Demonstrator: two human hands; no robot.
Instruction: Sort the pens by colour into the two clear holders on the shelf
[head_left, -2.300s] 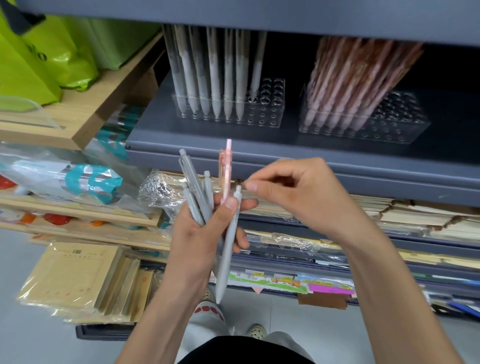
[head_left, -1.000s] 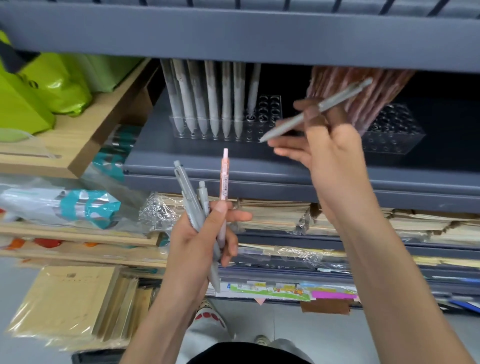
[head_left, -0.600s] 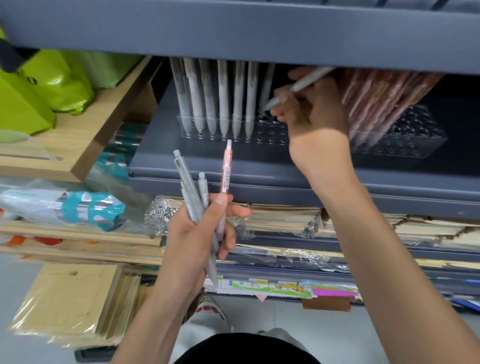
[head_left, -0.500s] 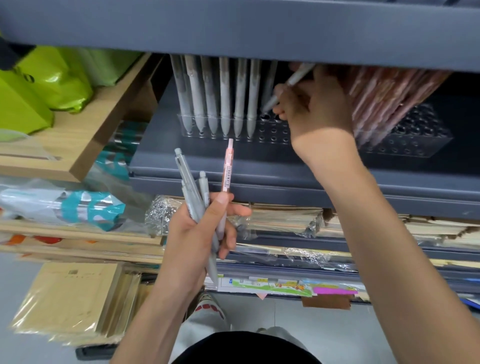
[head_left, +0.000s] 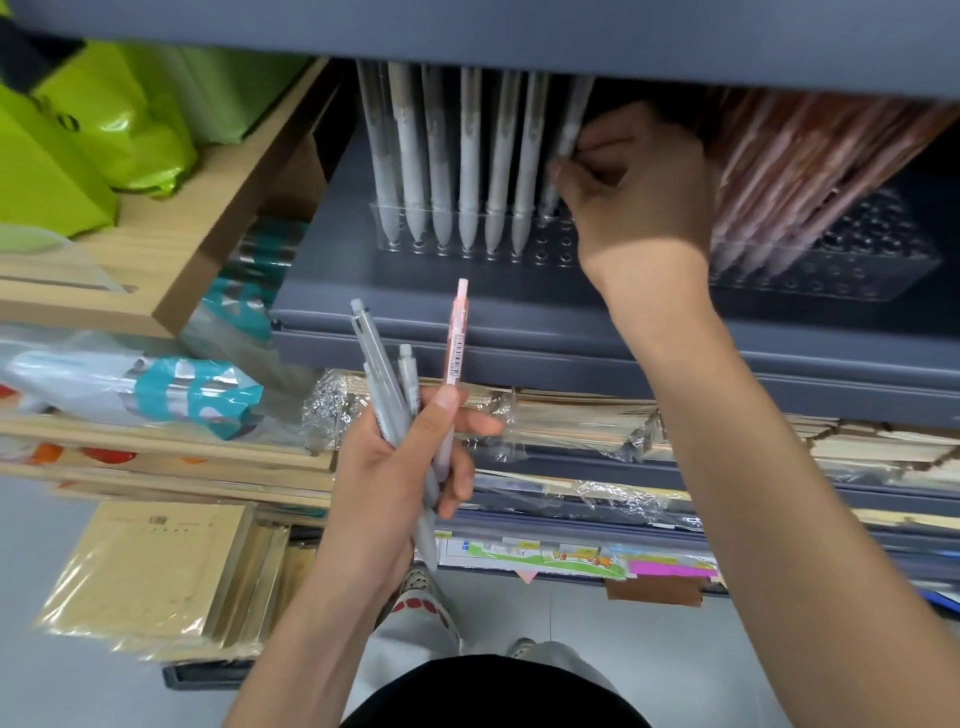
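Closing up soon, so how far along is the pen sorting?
Done: a row of grey pens stands in the left holder, and pink pens lean in the right holder. In hand: the right hand pinches another grey pen, tip at the left holder. Left: the left hand grips a few spare grey pens and one pink pen.
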